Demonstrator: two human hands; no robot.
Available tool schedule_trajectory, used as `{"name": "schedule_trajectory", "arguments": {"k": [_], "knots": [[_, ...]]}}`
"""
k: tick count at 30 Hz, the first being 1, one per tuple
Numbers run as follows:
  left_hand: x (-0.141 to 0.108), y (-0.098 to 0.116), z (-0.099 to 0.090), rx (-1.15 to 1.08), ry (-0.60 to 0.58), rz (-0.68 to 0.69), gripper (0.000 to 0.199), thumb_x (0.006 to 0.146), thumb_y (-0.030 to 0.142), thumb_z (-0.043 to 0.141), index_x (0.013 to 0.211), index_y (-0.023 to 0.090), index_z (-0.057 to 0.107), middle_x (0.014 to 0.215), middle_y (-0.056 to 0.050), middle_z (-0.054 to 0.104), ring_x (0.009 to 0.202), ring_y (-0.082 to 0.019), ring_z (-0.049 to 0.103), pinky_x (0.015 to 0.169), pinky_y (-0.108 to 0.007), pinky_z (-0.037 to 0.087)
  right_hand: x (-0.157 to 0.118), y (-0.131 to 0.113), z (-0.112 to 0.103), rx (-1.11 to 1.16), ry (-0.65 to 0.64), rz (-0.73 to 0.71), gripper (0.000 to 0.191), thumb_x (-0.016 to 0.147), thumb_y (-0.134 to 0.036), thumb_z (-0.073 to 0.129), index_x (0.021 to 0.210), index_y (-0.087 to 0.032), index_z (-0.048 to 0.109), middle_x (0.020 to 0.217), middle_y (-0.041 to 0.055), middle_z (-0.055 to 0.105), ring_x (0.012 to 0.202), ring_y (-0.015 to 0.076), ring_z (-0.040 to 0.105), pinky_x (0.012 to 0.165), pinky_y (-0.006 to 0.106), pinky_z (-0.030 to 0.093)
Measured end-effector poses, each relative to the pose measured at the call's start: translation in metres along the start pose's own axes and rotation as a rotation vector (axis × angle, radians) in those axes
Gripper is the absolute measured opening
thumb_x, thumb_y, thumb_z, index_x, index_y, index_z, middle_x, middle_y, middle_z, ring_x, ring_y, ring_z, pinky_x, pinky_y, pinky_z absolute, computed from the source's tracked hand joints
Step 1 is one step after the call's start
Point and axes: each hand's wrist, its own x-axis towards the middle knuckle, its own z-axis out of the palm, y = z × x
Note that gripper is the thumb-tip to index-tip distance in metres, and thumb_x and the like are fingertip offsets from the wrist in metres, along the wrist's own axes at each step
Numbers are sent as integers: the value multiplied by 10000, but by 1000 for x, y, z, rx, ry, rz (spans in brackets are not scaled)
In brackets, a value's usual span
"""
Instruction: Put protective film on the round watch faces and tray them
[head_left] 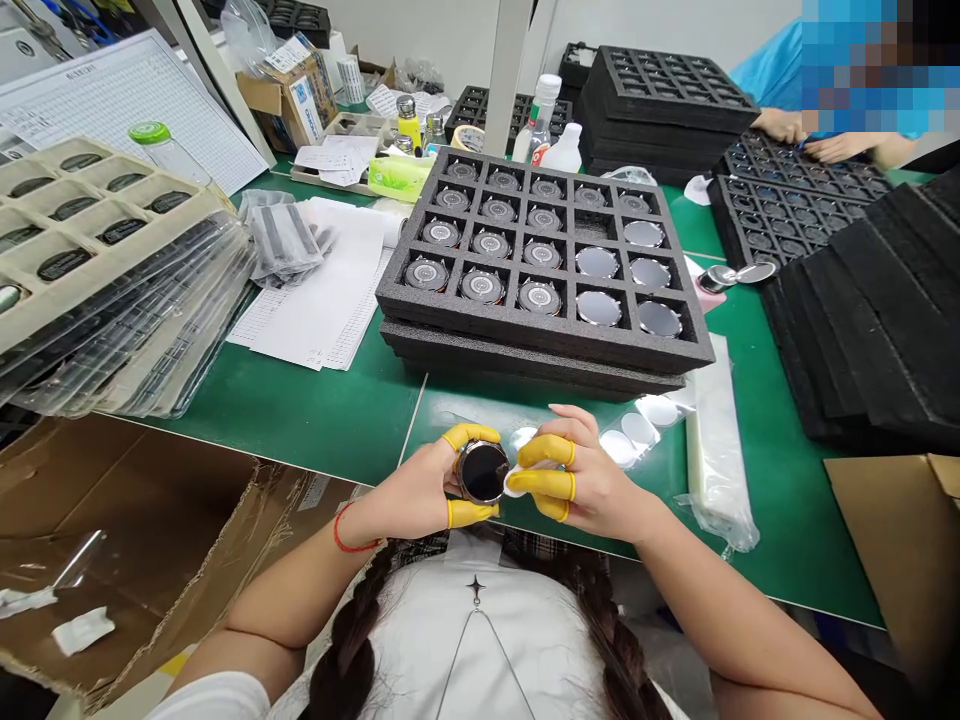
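My left hand, with yellow finger cots, holds a round watch case by its edges, the dark glass face turned up. Pinched in the yellow-covered fingers of my right hand is a small white cloth, which meets the right edge of the watch. Beyond both hands a black foam tray bears rows of round watch cases, some showing ringed backs and some with shiny silver faces. One of its compartments has no watch in it. Round clear stickers lie just past my right hand.
Stacked trays stand at the left beside papers. A metal pump can, a plastic-wrapped white bundle and black foam stacks are on the right. Bottles stand behind. Another person's hands rest at far trays.
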Motion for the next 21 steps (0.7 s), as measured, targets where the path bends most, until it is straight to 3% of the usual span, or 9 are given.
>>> {"name": "schedule_trajectory", "arguments": {"k": [8,13,21], "knots": [[-1,6,-1,5,0,-7,559,748,181,747,1211,238,440,1003,-5,568,824,-113,571,771,-253,503,3,-3,2,-117,295,267,348,813,-53,567,1028,-317,640,851,3,598,851,180,516,994,505,385],[-1,5,-1,2,-3,-28,549,747,176,744,1206,235,447,923,15,584,786,-112,572,741,-249,502,8,-16,7,-121,269,208,370,814,-40,585,1068,-304,637,872,4,615,884,177,506,993,495,384],[0,1,-1,7,51,-5,550,746,172,745,1202,249,447,970,18,562,817,-104,568,751,-228,509,4,-23,11,-179,147,179,350,835,-64,586,1116,-270,631,906,25,642,919,199,490,1024,508,336]]}}
